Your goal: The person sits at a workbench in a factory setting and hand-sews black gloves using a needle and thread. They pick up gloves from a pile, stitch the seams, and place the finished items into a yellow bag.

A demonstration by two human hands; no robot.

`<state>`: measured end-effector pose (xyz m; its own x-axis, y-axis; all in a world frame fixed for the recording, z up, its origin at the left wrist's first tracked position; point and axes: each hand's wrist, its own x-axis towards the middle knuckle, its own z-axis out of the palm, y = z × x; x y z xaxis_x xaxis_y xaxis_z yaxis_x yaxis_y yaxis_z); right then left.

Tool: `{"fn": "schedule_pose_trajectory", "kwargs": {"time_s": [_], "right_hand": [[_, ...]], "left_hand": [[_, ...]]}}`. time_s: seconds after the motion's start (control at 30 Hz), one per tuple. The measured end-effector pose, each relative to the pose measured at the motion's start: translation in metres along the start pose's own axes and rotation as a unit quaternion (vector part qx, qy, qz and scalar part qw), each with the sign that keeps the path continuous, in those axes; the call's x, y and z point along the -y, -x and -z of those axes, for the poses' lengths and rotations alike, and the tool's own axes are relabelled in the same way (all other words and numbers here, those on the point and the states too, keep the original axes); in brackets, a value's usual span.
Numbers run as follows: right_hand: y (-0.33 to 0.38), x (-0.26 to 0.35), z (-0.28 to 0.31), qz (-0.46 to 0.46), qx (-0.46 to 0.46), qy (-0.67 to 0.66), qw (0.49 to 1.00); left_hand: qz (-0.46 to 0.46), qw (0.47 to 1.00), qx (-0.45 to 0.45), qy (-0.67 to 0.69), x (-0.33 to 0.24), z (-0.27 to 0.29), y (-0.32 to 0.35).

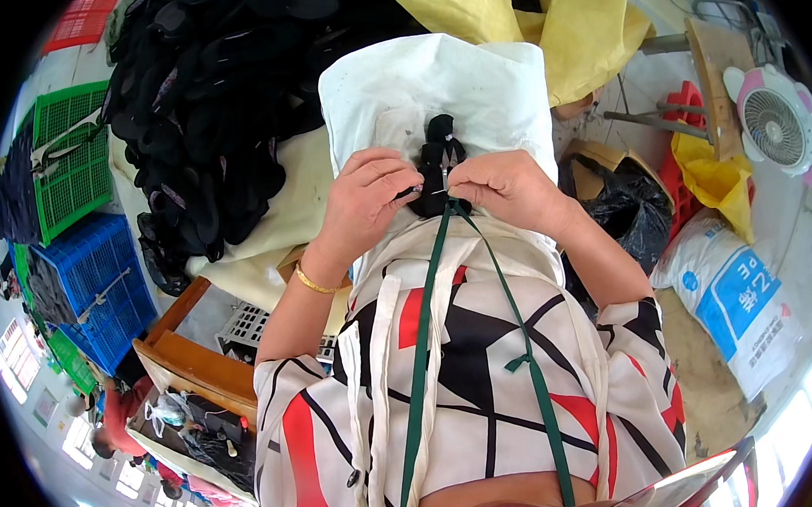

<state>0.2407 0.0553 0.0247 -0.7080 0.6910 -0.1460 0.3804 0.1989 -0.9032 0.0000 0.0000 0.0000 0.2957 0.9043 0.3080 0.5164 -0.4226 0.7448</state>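
On a white cloth-covered surface (352,100) in front of me lies a small black fabric piece (430,160), with a narrow metallic thing (446,171) on it. My left hand (372,189) is at its left edge, thumb and fingers pinched; a dark bit shows at the fingertips. From the right, my right hand (503,186) pinches close over the piece, beside a thin pale line; what it grips is too small to make out. A green cord (428,317) runs from around my neck down to the black piece, between my hands.
A large heap of black fabric shoe-like pieces (206,108) lies at the far left. Blue (105,297) and green (72,161) crates stand at left. Yellow sheeting (588,42) is at the back. A black plastic bag (629,210), a white-blue sack (729,292) and a fan (775,119) are at right.
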Motion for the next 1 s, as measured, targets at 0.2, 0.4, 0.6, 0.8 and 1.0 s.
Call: {"fn": "schedule_pose_trajectory", "kwargs": {"time_s": [0.2, 0.4, 0.6, 0.8, 1.0], "right_hand": [[0.002, -0.002, -0.005, 0.015, -0.001, 0.003, 1.0], [0.002, -0.003, -0.01, 0.02, 0.002, -0.008, 1.0], [0.0, -0.006, -0.012, 0.023, 0.015, -0.053, 0.998], [0.0, -0.011, -0.018, 0.004, 0.042, -0.115, 0.992], [0.004, 0.0, -0.019, -0.023, 0.039, -0.111, 0.993]], "left_hand": [[-0.014, 1.0, -0.007, 0.003, -0.007, -0.001, -0.005], [-0.012, 1.0, -0.001, 0.008, -0.006, 0.0, -0.001], [0.008, 0.999, 0.001, 0.033, -0.005, 0.001, 0.002], [0.046, 0.992, 0.008, 0.116, -0.006, -0.002, 0.008], [0.091, 0.985, 0.003, 0.146, -0.016, -0.002, 0.011]]}}
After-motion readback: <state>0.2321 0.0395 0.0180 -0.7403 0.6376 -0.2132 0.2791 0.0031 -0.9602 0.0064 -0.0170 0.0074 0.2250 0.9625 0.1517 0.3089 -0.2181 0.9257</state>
